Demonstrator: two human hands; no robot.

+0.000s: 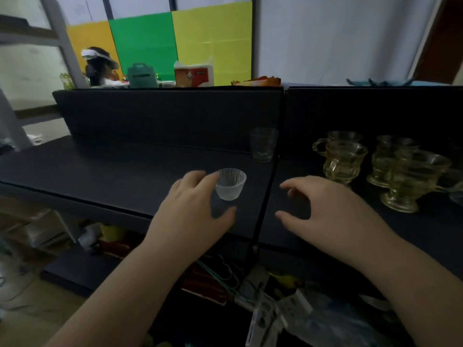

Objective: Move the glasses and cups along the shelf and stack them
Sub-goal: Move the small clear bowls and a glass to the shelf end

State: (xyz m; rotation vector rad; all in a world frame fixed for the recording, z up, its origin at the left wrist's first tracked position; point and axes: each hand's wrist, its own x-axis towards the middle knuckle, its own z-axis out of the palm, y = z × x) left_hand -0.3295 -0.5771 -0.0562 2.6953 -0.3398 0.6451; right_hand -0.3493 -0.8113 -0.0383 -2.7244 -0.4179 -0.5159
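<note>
Where the dark shelf (100, 171) meets its seam, a small ribbed cup (230, 183) upright, mouth up, just right of the left hand (193, 209) — index tip at the rim, thumb curled beneath, not clearly closed on it; contact hard to judge. Right hand (328, 211) spread, fingers curled over bare shelf, holding nothing, farther from that cup than the left. Behind, near the back wall, one clear tumbler (263, 144). Well to the right, amber handled cups (344, 159) — four counted, in two pairs, a fifth glass perhaps at the edge. Nothing stacked yet.
</note>
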